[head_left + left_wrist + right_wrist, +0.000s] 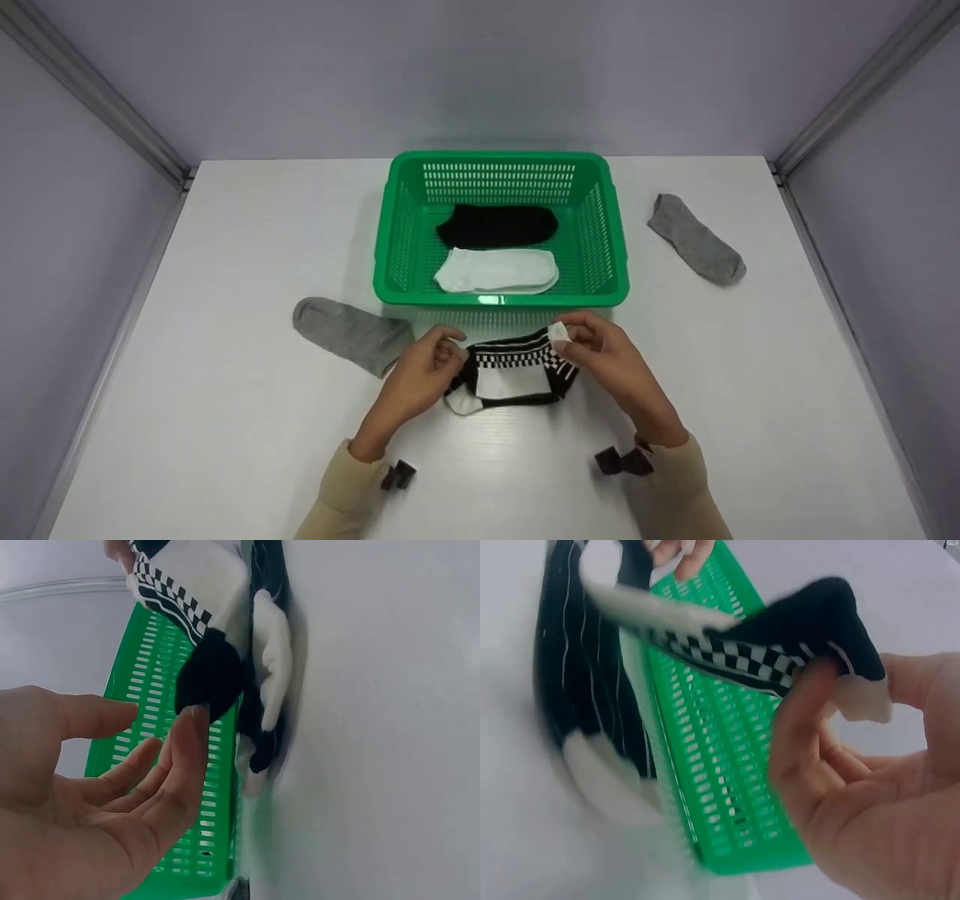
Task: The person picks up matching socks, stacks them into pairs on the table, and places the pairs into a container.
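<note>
1. Here, head view: the checkered sock (517,360) runs left to right, on the near side of the green basket (427,300).
2. Left wrist: the left hand (101,810), relaxed, seems to touch its black left end.
3. Right wrist: the right hand (874,802) pinches its white right end — from there it extends leftward.

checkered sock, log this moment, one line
right hand: pinches checkered sock | left hand: at its other end | in basket: black socks, white socks | gray socks: apart
</note>
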`<state>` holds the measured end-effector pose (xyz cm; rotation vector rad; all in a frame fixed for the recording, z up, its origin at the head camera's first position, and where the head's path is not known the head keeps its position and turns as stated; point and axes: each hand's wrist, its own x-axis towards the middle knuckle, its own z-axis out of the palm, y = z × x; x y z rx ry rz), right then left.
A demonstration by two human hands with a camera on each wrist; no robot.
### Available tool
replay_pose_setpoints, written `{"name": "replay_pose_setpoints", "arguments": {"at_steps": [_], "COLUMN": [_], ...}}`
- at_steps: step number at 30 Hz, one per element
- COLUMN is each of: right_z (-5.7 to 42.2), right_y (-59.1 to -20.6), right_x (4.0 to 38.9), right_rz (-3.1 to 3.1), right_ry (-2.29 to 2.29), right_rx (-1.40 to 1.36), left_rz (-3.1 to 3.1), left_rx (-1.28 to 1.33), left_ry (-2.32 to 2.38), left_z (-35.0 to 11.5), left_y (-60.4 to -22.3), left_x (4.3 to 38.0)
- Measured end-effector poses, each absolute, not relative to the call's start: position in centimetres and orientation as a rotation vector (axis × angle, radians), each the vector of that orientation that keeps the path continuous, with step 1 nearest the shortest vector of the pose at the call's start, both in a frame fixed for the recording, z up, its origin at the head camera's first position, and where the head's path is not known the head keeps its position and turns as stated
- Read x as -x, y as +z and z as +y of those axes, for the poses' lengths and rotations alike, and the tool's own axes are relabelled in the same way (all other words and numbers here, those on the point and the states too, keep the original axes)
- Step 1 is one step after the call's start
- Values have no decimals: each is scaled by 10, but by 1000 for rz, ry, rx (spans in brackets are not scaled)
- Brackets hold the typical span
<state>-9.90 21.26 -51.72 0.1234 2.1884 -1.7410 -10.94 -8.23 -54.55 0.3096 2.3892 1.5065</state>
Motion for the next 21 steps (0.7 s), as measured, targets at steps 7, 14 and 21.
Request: {"name": "replay_pose_setpoints", "arguments": {"at_steps": [7,14,21], "right_z": [196,183,173], "right_y": [-511,-516,-521], "right_x": [98,99,100], "right_rz": [2135,1952,2195], "right_ry": [-1810,-1946,-1806], "right_rx": [-116,26,98], "left_rz": [2302,1924,1692], "left_rx": [-405,-341,-210], "left_ry": [1524,1586,1847], "left_z": [-76,-57,-51], "left_y": [-540,-531,-535], "left_x": [103,91,91]}}
